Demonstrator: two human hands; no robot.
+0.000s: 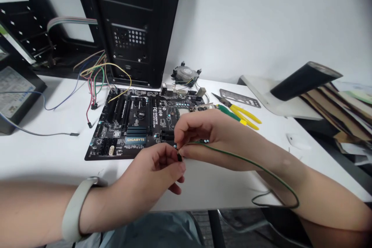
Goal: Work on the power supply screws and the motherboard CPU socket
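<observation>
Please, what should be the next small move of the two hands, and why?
Perhaps turn the left hand slightly to show the black plug better: it sits at its fingertips, the right hand pinches the green wire beside it, and fingers partly cover the plug.

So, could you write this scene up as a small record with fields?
Left hand: pinching a small black connector
Right hand: fingertips meeting the left's, holding a thin green wire
Board: Gigabyte motherboard, flat on the white table
Behind board: black computer case, CPU cooler fan
Right of board: yellow-handled pliers
</observation>
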